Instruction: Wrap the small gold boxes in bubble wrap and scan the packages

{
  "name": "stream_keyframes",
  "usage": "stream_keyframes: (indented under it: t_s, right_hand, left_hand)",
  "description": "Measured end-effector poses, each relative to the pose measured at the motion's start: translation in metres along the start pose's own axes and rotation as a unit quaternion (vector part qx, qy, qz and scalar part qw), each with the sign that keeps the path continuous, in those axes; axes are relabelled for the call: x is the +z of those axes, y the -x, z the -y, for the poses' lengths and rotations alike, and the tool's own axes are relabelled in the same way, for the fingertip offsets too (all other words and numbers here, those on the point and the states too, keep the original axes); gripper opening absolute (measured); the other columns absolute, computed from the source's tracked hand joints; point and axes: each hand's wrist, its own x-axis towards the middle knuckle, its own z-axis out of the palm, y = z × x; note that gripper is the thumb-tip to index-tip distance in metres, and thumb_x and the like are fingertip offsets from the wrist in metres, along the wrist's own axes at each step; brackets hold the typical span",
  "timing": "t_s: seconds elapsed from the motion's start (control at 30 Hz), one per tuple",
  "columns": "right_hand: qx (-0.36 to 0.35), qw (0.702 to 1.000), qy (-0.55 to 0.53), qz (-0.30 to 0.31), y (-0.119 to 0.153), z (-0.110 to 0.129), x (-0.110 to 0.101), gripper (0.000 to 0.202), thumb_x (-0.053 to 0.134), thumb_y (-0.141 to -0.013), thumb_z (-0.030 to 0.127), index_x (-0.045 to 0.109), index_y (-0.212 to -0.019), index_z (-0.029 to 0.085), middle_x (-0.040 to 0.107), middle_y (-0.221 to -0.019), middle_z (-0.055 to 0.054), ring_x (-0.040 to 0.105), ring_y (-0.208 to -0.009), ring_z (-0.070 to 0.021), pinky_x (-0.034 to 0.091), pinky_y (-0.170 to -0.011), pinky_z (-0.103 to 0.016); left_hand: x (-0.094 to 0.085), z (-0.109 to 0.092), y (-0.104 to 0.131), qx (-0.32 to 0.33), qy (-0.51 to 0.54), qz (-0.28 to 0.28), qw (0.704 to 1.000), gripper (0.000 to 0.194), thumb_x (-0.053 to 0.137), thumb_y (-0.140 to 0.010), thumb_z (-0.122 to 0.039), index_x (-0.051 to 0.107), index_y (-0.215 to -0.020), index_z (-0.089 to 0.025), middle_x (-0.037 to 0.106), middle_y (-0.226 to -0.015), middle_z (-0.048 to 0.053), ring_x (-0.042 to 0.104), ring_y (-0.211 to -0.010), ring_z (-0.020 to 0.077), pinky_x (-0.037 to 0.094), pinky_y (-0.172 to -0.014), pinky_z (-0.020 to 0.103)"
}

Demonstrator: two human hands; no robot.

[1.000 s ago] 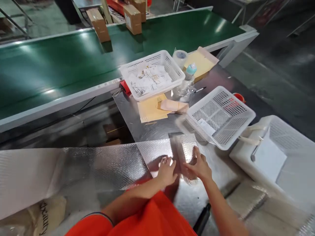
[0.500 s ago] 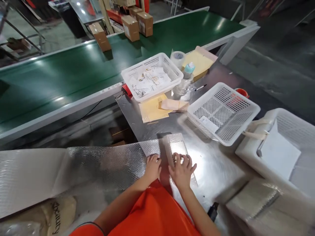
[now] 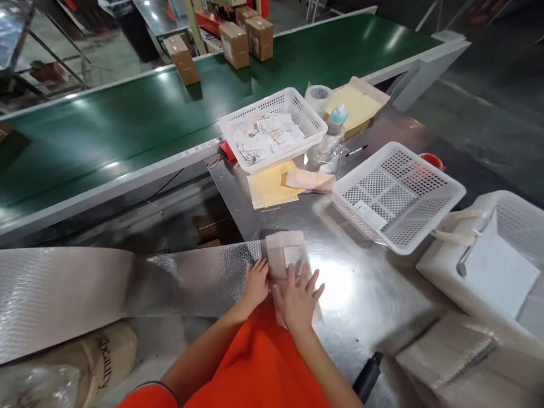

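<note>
- Folding view, head camera, near field: the left hand (image 3: pixel 256 281) lies with its fingers together, pressed flat on the bubble-wrap strip (image 3: pixel 127 277) right at the edge of the wrapped packet (image 3: pixel 285 256). The right hand (image 3: pixel 296 294) lies with its fingers (image 3: pixel 313 280) spread apart, flat on top of the packet, clamped on nothing.
- Packet, location: on the steel counter (image 3: pixel 365 289), at the free end of the strip, directly ahead of both hands and touching both.
- Strip, location: runs from the packet leftward across the counter edge, flat and slack.
- Handling note, judgement: the wrap looks springy, so a fold holds best when the right palm keeps even downward pressure while the left hand pins the strip close to the fold line; pinning further off would probably let the layers loosen.
- Handling note, judgement: keeping the packet square to the strip edges should give a tidy roll; a skewed turn would likely leave a corner exposed.
- Head camera, middle field: empty white basket (image 3: pixel 395 192) tilted on the counter, near the packet but apart; yellow envelope (image 3: pixel 270 187) beyond it.
- Head camera, far field: filled white basket (image 3: pixel 276 130) holding small bagged items, tape roll (image 3: pixel 318 97) and bottle (image 3: pixel 338 118) beside it, green conveyor (image 3: pixel 127 124) carrying cardboard boxes (image 3: pixel 249 39).
- Head camera, right edge: white crate (image 3: pixel 480 266), well apart from the hands.
</note>
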Motion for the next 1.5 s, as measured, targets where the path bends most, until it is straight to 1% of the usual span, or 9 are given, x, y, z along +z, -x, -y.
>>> stream_keyframes:
  t_s: [0.1,0.23,0.4,0.53,0.7,0.83,1.07,1.3,1.5]
  right_hand:
    - [0.004,0.997,-0.072,0.037,0.002,0.008,0.006,0.059,0.064,-0.08,0.044,0.052,-0.134,0.022,0.012,-0.161,-0.018,0.01,-0.143,-0.0507,0.023,-0.107,-0.067]
    - [0.051,0.984,-0.132,0.108,-0.015,-0.005,-0.005,0.087,0.071,-0.072,0.045,0.035,-0.147,0.017,0.021,-0.155,-0.024,0.043,-0.129,-0.0415,0.043,-0.097,-0.051]
    - [0.072,0.989,-0.085,0.102,-0.03,-0.055,-0.016,0.085,0.068,-0.075,0.046,0.032,-0.148,0.023,0.028,-0.15,-0.019,0.048,-0.124,-0.0389,0.045,-0.094,-0.049]
    - [0.127,0.989,-0.021,0.071,-0.042,-0.118,-0.02,0.082,0.066,-0.077,0.049,0.031,-0.148,0.026,0.028,-0.15,-0.016,0.048,-0.125,-0.0387,0.045,-0.095,-0.049]
    - [0.139,0.989,0.031,0.033,-0.047,-0.153,-0.016,0.082,0.064,-0.079,0.055,0.031,-0.148,0.025,0.031,-0.149,-0.018,0.05,-0.12,-0.0383,0.044,-0.093,-0.049]
    - [0.126,0.99,0.067,-0.022,-0.042,-0.147,-0.005,0.083,0.065,-0.077,0.056,0.034,-0.148,0.024,0.03,-0.15,-0.021,0.048,-0.12,-0.0389,0.043,-0.091,-0.049]
    - [0.099,0.982,0.127,-0.095,-0.027,-0.109,0.0,0.08,0.064,-0.08,0.059,0.04,-0.146,0.021,0.031,-0.148,-0.029,0.046,-0.119,-0.0449,0.04,-0.088,-0.052]
    - [-0.072,0.991,0.089,-0.068,-0.003,-0.048,0.003,0.055,0.038,-0.093,0.013,0.04,-0.148,0.02,0.053,-0.139,-0.014,0.052,-0.113,-0.0315,0.04,-0.095,-0.049]
    - [-0.006,0.996,0.034,-0.083,-0.007,-0.049,0.015,0.062,0.051,-0.086,0.019,0.04,-0.147,0.03,0.032,-0.154,-0.016,0.019,-0.142,-0.045,0.019,-0.104,-0.071]
  left_hand:
    - [0.001,0.003,0.005,-0.013,0.03,-0.031,0.999,0.057,0.038,-0.083,-0.004,0.051,-0.138,-0.015,0.043,-0.15,0.012,0.034,-0.142,0.0252,0.022,-0.12,0.05]
    - [0.018,-0.004,0.012,-0.074,0.136,-0.037,0.987,0.069,0.044,-0.082,-0.007,0.029,-0.149,-0.002,0.045,-0.146,0.022,0.046,-0.134,0.0265,0.037,-0.113,0.038]
    - [0.044,-0.059,-0.009,-0.043,0.227,0.049,0.972,0.083,0.049,-0.078,-0.008,0.015,-0.154,-0.006,0.05,-0.142,0.019,0.052,-0.128,0.0232,0.041,-0.109,0.033]
    - [0.048,-0.098,-0.019,0.035,0.087,0.071,0.993,0.077,0.055,-0.079,-0.017,0.029,-0.151,-0.009,0.044,-0.147,0.021,0.044,-0.134,0.034,0.037,-0.111,0.047]
    - [0.046,-0.069,-0.007,0.085,-0.094,0.054,0.99,0.083,0.067,-0.077,-0.028,0.032,-0.152,-0.023,0.012,-0.162,0.014,0.011,-0.148,0.038,0.014,-0.116,0.064]
    - [0.045,-0.036,0.0,0.128,-0.154,0.064,0.978,0.08,0.066,-0.08,-0.03,0.03,-0.152,-0.027,0.007,-0.163,0.011,0.009,-0.149,0.0346,0.009,-0.115,0.068]
    - [0.046,-0.028,0.006,0.117,-0.168,0.035,0.978,0.08,0.068,-0.078,-0.029,0.034,-0.15,-0.032,0.012,-0.163,0.006,0.01,-0.148,0.0407,0.009,-0.113,0.071]
    - [0.027,-0.026,0.004,0.087,-0.152,0.032,0.984,0.063,0.047,-0.082,-0.014,0.042,-0.145,-0.016,0.029,-0.158,0.012,0.025,-0.146,0.029,0.019,-0.117,0.06]
    - [0.016,-0.032,0.006,0.09,-0.177,0.043,0.979,0.062,0.051,-0.082,-0.015,0.044,-0.143,-0.011,0.029,-0.157,0.017,0.022,-0.146,0.0326,0.019,-0.118,0.054]
